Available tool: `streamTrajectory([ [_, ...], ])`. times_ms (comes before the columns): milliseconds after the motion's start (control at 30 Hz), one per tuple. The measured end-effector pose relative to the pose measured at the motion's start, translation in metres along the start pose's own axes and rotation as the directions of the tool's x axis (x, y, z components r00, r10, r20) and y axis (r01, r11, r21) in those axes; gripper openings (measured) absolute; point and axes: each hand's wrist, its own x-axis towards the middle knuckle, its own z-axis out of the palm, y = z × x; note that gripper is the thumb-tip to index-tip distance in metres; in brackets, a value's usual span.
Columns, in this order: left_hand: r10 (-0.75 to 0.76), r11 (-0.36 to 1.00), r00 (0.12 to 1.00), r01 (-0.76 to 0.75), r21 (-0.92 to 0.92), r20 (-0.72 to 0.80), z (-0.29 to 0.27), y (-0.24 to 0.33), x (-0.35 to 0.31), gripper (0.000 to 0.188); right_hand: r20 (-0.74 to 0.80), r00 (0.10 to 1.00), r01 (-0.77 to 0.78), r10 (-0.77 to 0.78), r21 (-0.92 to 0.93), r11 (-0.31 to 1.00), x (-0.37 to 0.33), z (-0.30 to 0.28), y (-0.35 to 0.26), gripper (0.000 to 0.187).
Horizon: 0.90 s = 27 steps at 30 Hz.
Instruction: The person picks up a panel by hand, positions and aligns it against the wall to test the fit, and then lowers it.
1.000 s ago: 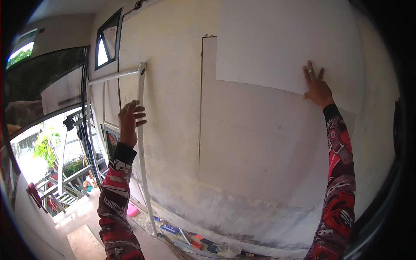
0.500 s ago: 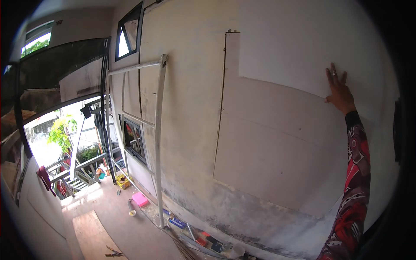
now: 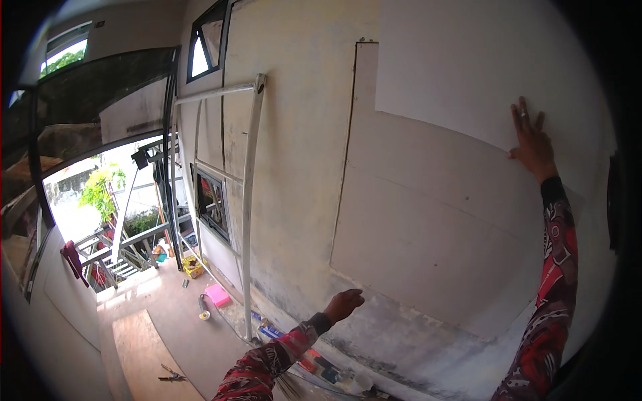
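Note:
High on the right, my right hand (image 3: 533, 148) lies against a white sheet (image 3: 455, 67) on the wall, near its lower edge. Its fingers are spread and a ring shows on one of them. My left hand (image 3: 344, 305) is lower, in front of the stained wall and near the bottom left corner of a greyish-pink panel (image 3: 414, 207). The fingers there are curled together; whether something small is between them is hidden. The white sheet overlaps the upper part of that panel, whose left edge is dark. Both sleeves are red and black patterned.
A white metal frame (image 3: 251, 187) stands against the wall, left of the panel. On the floor are a pink box (image 3: 217, 295), a yellow box (image 3: 194, 266), an angle grinder (image 3: 203, 307), and a wooden board (image 3: 150, 354) with pliers-like tools (image 3: 172, 374). Tools line the wall's foot.
My left arm has come into view from below, its hand raised toward the wall. My right hand stays spread on the white sheet. The whole view has shifted slightly.

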Motion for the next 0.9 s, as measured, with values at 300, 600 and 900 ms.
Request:
streamTrajectory([
  [300,0.097,0.215,0.995,0.001,-0.977,0.022,-0.055,0.372,0.305,0.069,0.068,0.998,-0.003,0.011,-0.118,0.993,-0.014,-0.006,0.019,0.123],
  [600,0.065,0.049,0.987,-0.147,-0.988,-0.144,-0.033,0.417,0.351,0.063,0.010,0.998,0.058,-0.057,-0.117,0.991,-0.011,-0.001,0.028,0.121],
  [900,-0.147,-0.169,0.985,-0.119,-0.978,-0.094,-0.024,0.435,0.374,0.069,-0.048,0.994,0.093,-0.100,-0.132,0.987,-0.021,0.007,0.038,0.117],
])
